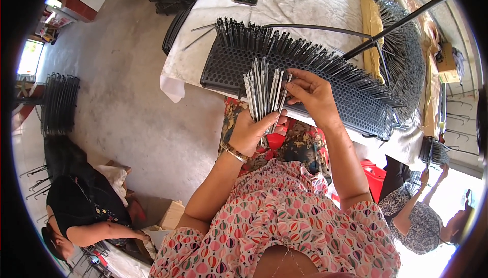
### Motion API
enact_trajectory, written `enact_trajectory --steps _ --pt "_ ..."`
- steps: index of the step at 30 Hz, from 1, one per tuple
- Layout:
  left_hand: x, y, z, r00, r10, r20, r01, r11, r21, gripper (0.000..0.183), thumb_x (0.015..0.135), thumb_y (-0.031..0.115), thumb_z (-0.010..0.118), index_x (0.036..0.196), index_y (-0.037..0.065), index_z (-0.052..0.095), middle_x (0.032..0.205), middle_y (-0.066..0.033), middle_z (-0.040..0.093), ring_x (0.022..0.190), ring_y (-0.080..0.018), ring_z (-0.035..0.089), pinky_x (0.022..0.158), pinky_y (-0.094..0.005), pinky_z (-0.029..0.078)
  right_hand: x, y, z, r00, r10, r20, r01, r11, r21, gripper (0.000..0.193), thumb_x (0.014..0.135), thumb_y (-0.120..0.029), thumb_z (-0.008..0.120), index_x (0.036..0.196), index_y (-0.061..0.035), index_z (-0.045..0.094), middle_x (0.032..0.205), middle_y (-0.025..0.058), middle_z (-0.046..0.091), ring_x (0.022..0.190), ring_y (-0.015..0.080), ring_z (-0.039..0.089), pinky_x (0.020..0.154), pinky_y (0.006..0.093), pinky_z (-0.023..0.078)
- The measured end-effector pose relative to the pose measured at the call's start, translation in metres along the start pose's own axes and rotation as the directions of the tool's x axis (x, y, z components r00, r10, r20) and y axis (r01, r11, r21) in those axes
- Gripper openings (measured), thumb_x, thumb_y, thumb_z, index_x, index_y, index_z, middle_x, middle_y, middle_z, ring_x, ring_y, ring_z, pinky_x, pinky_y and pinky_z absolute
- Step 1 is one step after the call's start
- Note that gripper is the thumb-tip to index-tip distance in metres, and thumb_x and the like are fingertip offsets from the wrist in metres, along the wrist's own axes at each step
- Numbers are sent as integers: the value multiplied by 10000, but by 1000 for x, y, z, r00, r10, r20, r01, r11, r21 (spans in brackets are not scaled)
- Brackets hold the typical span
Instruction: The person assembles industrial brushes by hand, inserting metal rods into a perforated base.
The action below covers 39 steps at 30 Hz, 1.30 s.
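1. Black rods point(284, 44) stand in a dense band along the far side of the perforated rack point(229, 69), which sits at the near edge of the cloth-covered bench point(305, 3).
2. The filling of the rack looks, by my judgement, part done: the far holes are taken from left to right, while many nearer holes show bare.
3. Left over, it seems, are the held bundle and a large heap of rods point(404, 49) on the right; two loose rods point(198, 38) lie left of the rack.
4. The bundle of slim metal rods point(262, 92) is held in front of the rack's near edge, its upper ends fanned out.
5. The fingers of the left hand point(249, 130) are wrapped around the bundle's lower part, thumb across the front.
6. On the right hand point(315, 95), thumb and forefinger are nearly together at the top of the bundle's rightmost rod; whether they grip it or merely touch it, I cannot tell.
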<state>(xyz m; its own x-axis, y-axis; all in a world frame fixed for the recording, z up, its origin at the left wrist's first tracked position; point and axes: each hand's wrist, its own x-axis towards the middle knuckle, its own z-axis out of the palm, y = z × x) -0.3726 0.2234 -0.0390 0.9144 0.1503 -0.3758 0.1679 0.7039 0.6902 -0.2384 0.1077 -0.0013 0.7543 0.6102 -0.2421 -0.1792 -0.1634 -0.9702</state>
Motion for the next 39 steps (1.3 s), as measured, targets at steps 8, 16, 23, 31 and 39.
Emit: enact_trajectory --steps 8,16,23,31,39 --pt "-1 1 8 999 17 -41 -18 1000 -14 217 874 72 572 1065 -32 573 949 -119 650 821 -182 645 712 -301 546 -16 -5 -2 935 -296 -196 177 867 -466 365 811 -96 660 1139 35 570 870 116 666 669 104 608 570 245 475" --pt "5 -7 4 1000 -31 -3 31 999 37 173 869 58 563 1012 -36 591 899 -111 655 766 -174 639 677 -299 528 -22 -1 -14 966 -184 -182 69 859 -507 329 826 -124 654 1100 46 585 819 118 668 628 102 602 559 247 480" --pt "-2 2 9 1000 -16 -5 16 1000 19 179 872 55 561 1027 -32 588 902 -109 656 785 -174 642 689 -300 529 -3 -5 -6 992 -12 -129 -13 982 -191 374 844 -182 664 1094 83 580 817 104 661 675 108 616 521 219 479" --pt "-1 -8 -5 999 -35 1 35 992 119 220 872 120 605 1074 34 589 948 -74 664 796 -153 653 651 -270 530 5 -3 -14 996 75 -45 -77 996 -45 274 832 -149 676 1013 52 631 818 90 675 688 99 618 527 213 481" --pt "-4 -2 2 1000 -18 -6 18 1000 5 206 888 138 587 1060 26 594 1031 -105 647 907 -183 639 751 -339 558 24 -51 -17 919 -334 -209 298 936 -185 243 844 -108 659 1044 28 633 865 81 688 781 89 623 654 202 484"
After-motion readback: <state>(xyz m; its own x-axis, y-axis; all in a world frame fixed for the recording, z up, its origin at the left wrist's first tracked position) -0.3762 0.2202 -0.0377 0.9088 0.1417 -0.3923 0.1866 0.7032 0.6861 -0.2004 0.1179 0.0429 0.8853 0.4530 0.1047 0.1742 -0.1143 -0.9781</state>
